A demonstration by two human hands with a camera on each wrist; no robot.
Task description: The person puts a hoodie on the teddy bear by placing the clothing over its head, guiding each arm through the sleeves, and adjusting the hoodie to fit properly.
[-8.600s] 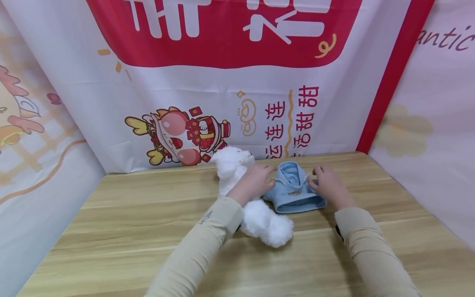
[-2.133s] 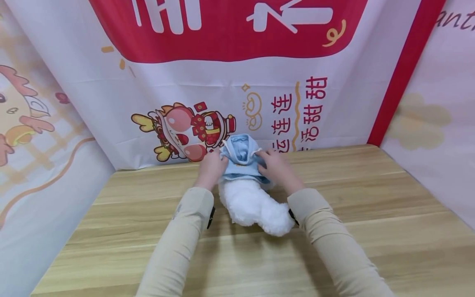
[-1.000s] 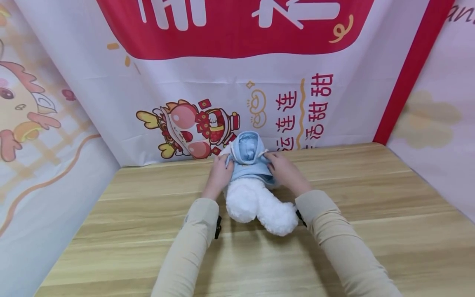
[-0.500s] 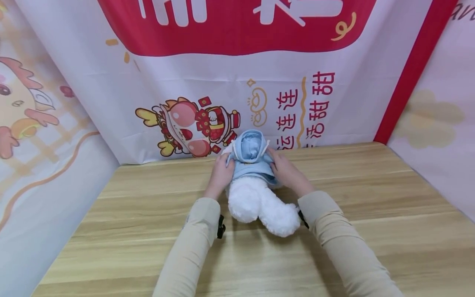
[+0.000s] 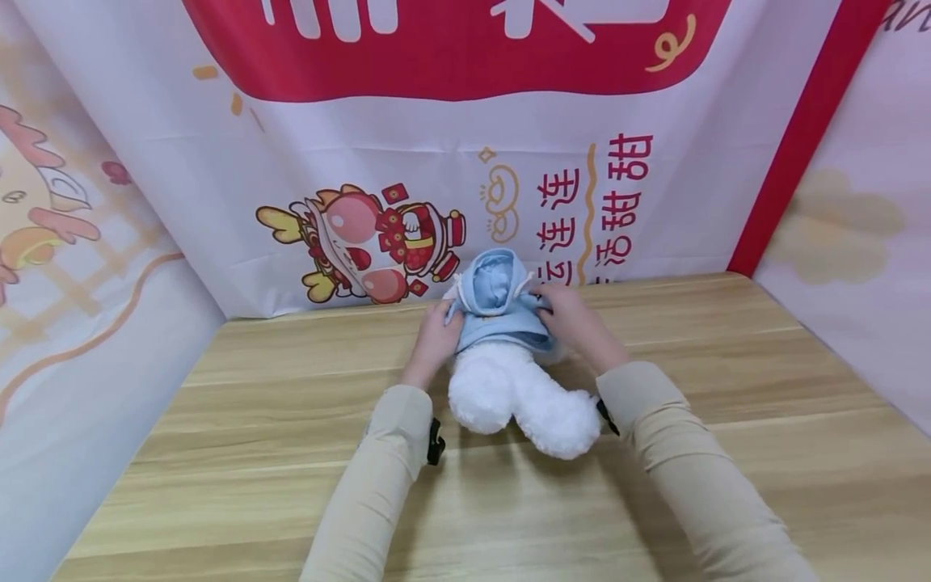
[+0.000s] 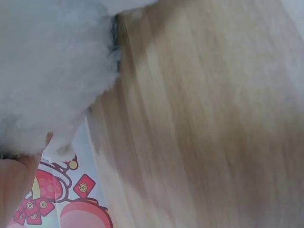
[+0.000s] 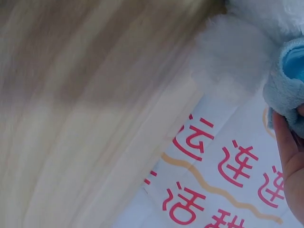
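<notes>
A white fluffy plush toy (image 5: 483, 392) lies on the wooden table with its legs toward me. Over its upper body is a small light-blue hoodie (image 5: 498, 325), its hood opening facing up; the toy's head is mostly hidden. My left hand (image 5: 435, 333) holds the hoodie's left side, close against the fur. At the other side my right hand (image 5: 579, 323) pinches the right sleeve area. In the right wrist view, fingers and thumb close on the blue cloth (image 7: 283, 92) beside a rounded white part of the toy (image 7: 232, 57). In the left wrist view, fur hides most of the grip.
The wooden table (image 5: 291, 453) extends around the toy. Behind its back edge hangs a white and red printed banner (image 5: 407, 129). Printed cloths form the left side (image 5: 109, 372) and the right side (image 5: 851, 323).
The hoodie went from the table right of the toy to lying over its upper body, held by both hands. In the last half second, the right hand moved slightly outward with its sleeve.
</notes>
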